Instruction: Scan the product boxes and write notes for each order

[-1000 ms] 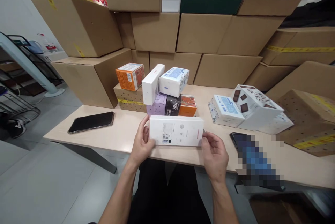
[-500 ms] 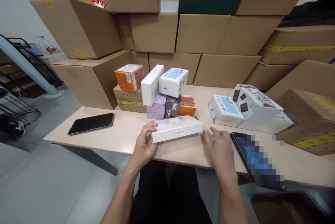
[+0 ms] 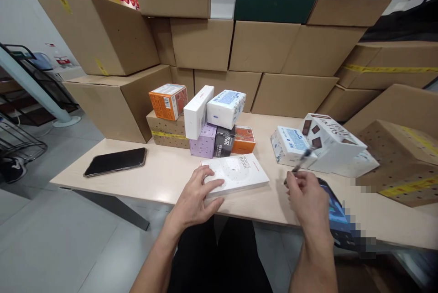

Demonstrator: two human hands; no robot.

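Observation:
A flat white power bank box [image 3: 236,172] lies on the table in front of me, its printed face up. My left hand [image 3: 200,192] grips its left end, fingers over the top and thumb at the near edge. Between the thumb and fingers of my right hand [image 3: 308,197] is a slim dark pen [image 3: 303,160], blurred by motion. That hand is raised to the right of the box, partly in front of a handheld device [image 3: 337,213] with a lit screen.
Behind the power bank box stand stacked small cartons: orange [image 3: 167,101], white [image 3: 198,110], purple [image 3: 203,141] and black [image 3: 224,141]. A phone [image 3: 115,161] lies left. White packages [image 3: 337,147] and a dotted carton [image 3: 400,165] stand right. Large cardboard boxes [image 3: 263,46] wall the back.
The power bank box has gone from tilted up to lying flat, and my left hand has shifted onto its top. My right hand has moved right and now holds the pen.

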